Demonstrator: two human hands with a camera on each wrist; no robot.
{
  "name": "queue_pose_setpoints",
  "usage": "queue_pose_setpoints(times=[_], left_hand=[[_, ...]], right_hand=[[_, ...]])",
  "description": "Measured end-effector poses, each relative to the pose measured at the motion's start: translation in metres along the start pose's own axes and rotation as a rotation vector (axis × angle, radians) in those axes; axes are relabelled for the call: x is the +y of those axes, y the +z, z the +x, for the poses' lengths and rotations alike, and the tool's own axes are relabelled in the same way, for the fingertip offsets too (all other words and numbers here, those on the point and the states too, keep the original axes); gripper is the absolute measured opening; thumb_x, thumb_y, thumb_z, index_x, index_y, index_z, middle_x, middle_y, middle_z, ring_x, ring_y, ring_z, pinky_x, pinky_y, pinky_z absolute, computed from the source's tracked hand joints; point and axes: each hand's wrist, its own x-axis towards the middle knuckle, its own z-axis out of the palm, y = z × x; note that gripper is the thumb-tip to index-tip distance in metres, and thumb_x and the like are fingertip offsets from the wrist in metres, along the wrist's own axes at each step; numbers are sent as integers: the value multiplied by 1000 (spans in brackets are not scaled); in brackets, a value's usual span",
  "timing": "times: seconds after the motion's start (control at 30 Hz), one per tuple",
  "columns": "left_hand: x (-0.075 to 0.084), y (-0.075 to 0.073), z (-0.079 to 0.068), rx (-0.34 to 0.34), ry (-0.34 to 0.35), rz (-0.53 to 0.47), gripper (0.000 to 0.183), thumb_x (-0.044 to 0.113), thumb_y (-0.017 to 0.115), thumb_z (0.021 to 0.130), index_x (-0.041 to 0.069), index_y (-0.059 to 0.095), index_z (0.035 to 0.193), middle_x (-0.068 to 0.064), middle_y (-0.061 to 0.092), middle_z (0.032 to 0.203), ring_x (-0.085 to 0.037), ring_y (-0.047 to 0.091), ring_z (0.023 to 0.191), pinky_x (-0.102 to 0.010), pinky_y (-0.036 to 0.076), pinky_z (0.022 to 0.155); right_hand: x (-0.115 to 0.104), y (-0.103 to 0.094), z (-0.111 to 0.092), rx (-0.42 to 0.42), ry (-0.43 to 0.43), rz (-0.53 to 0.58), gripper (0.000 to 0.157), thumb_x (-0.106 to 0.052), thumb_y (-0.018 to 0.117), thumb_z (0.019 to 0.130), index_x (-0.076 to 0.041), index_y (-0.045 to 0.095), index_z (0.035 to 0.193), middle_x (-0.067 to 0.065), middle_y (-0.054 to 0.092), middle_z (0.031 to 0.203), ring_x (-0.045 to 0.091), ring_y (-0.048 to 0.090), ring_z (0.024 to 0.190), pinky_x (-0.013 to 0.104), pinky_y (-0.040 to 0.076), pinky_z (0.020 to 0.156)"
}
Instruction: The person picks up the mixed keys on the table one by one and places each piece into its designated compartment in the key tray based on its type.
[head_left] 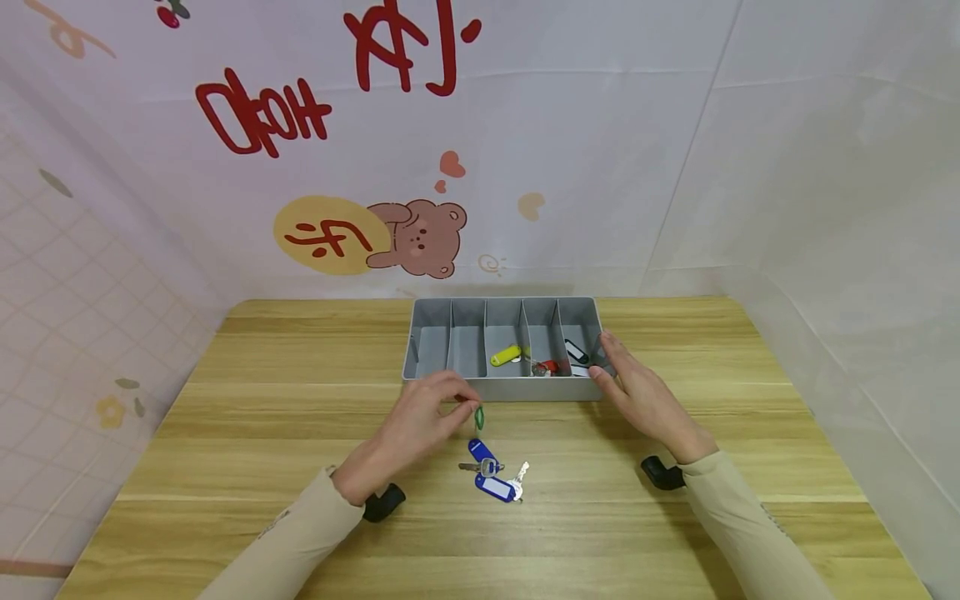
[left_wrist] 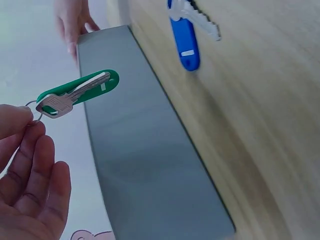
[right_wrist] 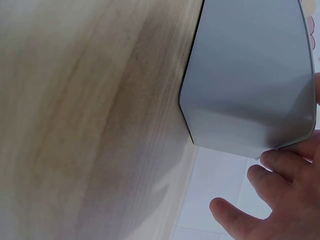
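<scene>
My left hand [head_left: 429, 417] pinches the ring of a green key tag [left_wrist: 107, 80] between thumb and fingers. A silver key [left_wrist: 60, 104] hangs on the same ring. They are in front of the grey divided box [head_left: 480, 389], above the table. At the box's right end rests my right hand [head_left: 643, 402], thumb at the front corner and relaxed fingers along the side wall. Two blue key tags [head_left: 495, 487] with silver keys [head_left: 519, 477] lie on the table just below my left hand.
Inside the box, a yellow tag [head_left: 506, 356] lies in the middle compartment, a red tag [head_left: 551, 366] in the one to its right, and a black tag [head_left: 576, 351] in the rightmost. A printed white cloth [head_left: 600, 167] hangs behind the wooden table [head_left: 300, 367].
</scene>
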Motion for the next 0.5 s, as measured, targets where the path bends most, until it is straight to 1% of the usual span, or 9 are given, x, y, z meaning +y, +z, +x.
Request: queue_pose_setpoints(times=[0.1,0.17,0.33,0.4,0.5], left_hand=[[1,-4,2,20,8,-16,6,6,78,93,9,80,98,1,73,96,-12,69,86,-30,59,73],[2,-6,5,42,16,-24,6,6,78,92,8,79,98,0,74,96,-14,69,87,-34,59,73],[4,-12,10,92,25,-42,5,7,78,93,7,79,98,0,74,95,-14,69,87,-38,59,72],[3,-13,13,107,28,-47,6,6,77,93,7,79,99,-1,74,95,-14,69,87,-38,59,73],[2,-15,16,129,30,-50,6,5,77,93,6,79,98,-2,74,95,-14,69,85,-35,58,70]], right_hand=[[0,0,0,2,2,0,74,-43,47,111,1,20,164,20,20,170,42,24,153,62,26,119],[-1,0,0,3,3,0,74,-43,47,111,1,20,164,19,20,170,42,25,153,62,27,119],[-1,-1,0,2,3,-2,74,-44,46,111,1,19,164,20,21,169,42,24,153,62,26,119],[-1,-1,0,1,2,-2,74,-44,46,111,0,19,164,20,20,169,41,24,154,61,26,119],[-1,0,0,-1,0,-1,74,-44,46,111,0,19,164,20,20,169,41,23,154,61,26,119]])
